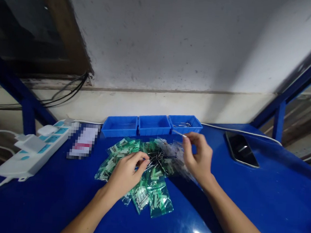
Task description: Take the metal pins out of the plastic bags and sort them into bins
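My right hand (199,156) is closed in a pinch on a thin, pale metallic pin (178,132), which points left toward the right-hand blue bin (185,129). Thumb and fingertips of my left hand (129,170) come together over the left side of a loose heap of dark and silvery pins (156,158). Whatever those fingertips hold, if anything, is too small to make out. Around the heap lie several green-tinted plastic bags (161,203) with small white and metal pieces inside. Clear plastic bags (178,154) lie between the heap and my right hand.
Two more blue bins, a left one (120,127) and a middle one (154,126), stand beside the right bin along the wall. A power strip (36,152) with plugs sits at left, near a blurred packet (84,142). A phone (241,149) lies at right on the blue table (267,197).
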The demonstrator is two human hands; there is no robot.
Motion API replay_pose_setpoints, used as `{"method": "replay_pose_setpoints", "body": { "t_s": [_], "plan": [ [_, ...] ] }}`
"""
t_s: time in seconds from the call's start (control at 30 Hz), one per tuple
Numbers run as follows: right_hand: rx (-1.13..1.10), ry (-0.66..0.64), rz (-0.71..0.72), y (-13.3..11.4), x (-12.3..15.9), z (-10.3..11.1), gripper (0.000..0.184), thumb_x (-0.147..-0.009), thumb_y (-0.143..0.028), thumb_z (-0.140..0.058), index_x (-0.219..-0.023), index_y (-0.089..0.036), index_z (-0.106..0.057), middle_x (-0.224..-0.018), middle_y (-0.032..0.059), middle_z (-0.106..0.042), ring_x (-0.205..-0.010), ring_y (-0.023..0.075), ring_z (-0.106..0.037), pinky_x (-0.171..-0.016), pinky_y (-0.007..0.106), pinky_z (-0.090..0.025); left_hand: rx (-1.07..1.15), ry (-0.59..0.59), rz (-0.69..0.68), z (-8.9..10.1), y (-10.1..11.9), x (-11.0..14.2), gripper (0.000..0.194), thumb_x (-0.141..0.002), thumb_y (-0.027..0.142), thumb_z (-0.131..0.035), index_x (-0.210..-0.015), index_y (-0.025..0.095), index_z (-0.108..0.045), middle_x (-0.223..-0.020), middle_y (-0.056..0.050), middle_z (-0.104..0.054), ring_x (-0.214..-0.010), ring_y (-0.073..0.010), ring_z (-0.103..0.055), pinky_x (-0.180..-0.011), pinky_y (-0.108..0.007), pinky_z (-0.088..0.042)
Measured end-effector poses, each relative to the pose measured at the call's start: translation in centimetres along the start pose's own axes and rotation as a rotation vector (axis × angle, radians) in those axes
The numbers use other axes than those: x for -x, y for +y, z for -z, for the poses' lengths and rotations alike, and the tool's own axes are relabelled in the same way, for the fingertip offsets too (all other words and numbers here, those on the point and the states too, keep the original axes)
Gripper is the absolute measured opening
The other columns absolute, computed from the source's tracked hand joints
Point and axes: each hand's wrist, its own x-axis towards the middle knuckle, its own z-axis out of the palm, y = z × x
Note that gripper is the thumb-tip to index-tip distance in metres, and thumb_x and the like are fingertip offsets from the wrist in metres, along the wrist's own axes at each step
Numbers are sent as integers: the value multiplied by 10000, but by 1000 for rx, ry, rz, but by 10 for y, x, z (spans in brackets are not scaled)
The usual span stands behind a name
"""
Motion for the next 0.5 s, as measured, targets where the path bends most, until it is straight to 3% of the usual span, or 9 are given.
{"method": "replay_pose_setpoints", "body": {
  "t_s": [0.17,0.27,0.33,0.4,0.5],
  "plan": [
    [79,469,-1,24,-30,15,139,-865,-305,-501,-943,-191,-508,-751,16,-544,-577,125,-553,-571,285,-467,-54,-107,-25,-4,7,2,213,-884,414,-468,-934,248,-591,-833,-14,-623,-800,-183,-608,-705,-326,-507],
    [79,569,25,30,-48,19,174,-889,-345,-457,-951,-188,-500,-696,-10,-502,-513,110,-520,-523,271,-442,-99,-204,-77,2,6,5,277,-859,477,-487,-980,262,-614,-935,-39,-636,-955,-240,-587,-827,-403,-484],
    [112,549,27,37,-58,20,193,-897,-348,-438,-941,-177,-515,-670,-16,-496,-506,107,-507,-527,264,-429,-137,-264,-76,10,1,7,335,-849,500,-489,-1071,279,-609,-1059,-64,-623,-1064,-280,-547,-841,-419,-473],
    [214,430,-12,46,-63,20,204,-882,-339,-457,-935,-162,-546,-633,-17,-505,-510,113,-497,-543,263,-414,-184,-310,-42,20,-6,8,403,-814,518,-531,-1144,295,-589,-1176,-83,-581,-1167,-319,-481,-849,-425,-463],
    [373,5,-137,63,-57,15,278,-814,-347,-543,-1002,-144,-569,-542,-28,-530,-488,142,-514,-526,265,-380,-220,-358,14,30,-13,8,408,-764,508,-597,-1113,297,-602,-1208,-85,-560,-1218,-335,-432,-852,-421,-455]
  ]
}}
